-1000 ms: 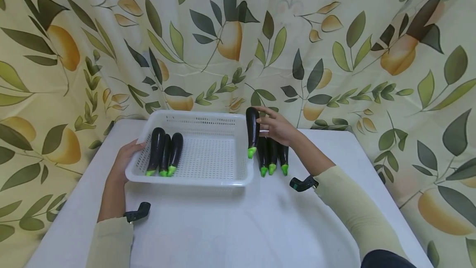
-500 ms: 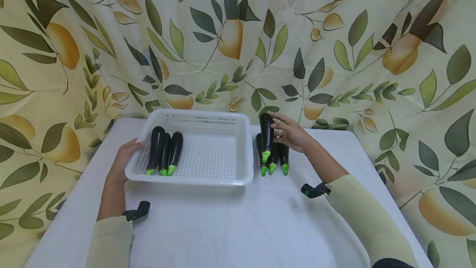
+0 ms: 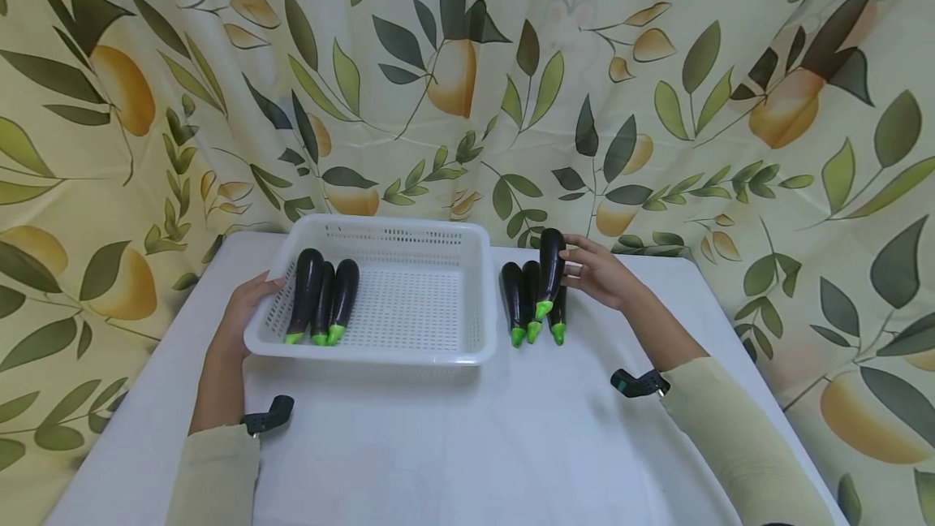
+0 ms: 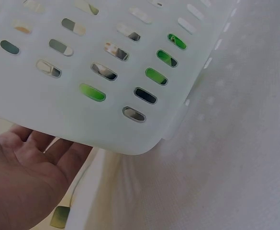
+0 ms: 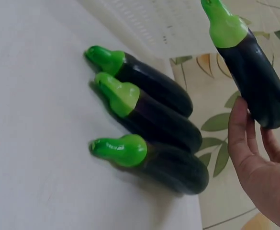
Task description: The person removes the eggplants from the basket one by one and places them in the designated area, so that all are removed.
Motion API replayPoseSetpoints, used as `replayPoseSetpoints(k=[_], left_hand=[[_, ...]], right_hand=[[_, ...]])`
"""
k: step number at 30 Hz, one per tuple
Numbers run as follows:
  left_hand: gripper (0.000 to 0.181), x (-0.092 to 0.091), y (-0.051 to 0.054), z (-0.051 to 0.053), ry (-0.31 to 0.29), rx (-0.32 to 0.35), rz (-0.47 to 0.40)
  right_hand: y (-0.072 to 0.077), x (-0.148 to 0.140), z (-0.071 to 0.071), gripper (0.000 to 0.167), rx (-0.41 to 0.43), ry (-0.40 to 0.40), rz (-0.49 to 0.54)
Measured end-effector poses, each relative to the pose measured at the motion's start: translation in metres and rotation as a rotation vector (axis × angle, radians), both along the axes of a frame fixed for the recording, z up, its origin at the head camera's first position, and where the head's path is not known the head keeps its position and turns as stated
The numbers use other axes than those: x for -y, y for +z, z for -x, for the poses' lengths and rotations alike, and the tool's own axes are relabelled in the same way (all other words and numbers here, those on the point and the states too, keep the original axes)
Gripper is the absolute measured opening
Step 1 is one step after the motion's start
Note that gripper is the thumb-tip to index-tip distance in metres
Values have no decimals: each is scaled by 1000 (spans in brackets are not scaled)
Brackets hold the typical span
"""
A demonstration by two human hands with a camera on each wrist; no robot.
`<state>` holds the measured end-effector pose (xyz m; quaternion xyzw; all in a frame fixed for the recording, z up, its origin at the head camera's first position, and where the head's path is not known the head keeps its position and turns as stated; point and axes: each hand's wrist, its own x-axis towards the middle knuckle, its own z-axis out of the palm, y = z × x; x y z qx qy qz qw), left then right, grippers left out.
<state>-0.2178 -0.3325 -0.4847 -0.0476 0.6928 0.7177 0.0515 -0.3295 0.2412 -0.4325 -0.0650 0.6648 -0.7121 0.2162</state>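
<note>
My right hand (image 3: 595, 270) pinches a dark eggplant (image 3: 551, 266) with a green stem end, raised above three others (image 3: 514, 299) lying side by side right of the white basket (image 3: 409, 360). The right wrist view shows fingers and thumb of that hand (image 5: 269, 167) around the blunt end of the held eggplant (image 5: 254, 76), stem upward. Three eggplants (image 3: 307, 295) lie at the left inside the basket. At the basket's left side, my left hand (image 3: 241, 311) grips the rim; in the left wrist view its fingers (image 4: 65, 153) go behind the basket wall (image 4: 116, 139).
A white-covered table (image 3: 438, 445) carries the basket and the eggplants. Behind it hangs a curtain (image 3: 467, 161) printed with leaves and fruit. Dark devices are strapped to the left wrist (image 3: 269, 416) and right wrist (image 3: 639, 383).
My right hand has moved right with its eggplant, from the basket's right edge to above the right end of the row. The left hand and basket have stayed nearly still.
</note>
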Motion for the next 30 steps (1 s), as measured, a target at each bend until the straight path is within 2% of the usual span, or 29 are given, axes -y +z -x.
replayPoseSetpoints(k=[7,14,23,30], left_hand=[[62,-1,-1,1,-3,21,25],[62,-1,-1,0,6,9,11],[62,1,-1,0,5,4,-6],[63,1,-1,-1,6,-4,-7]], right_hand=[[-7,-20,-5,63,39,-18,-9],[-14,-38,-8,69,60,-36,-15],[-24,-61,-7,64,54,-60,-36],[-31,-70,-7,60,98,-95,-37]])
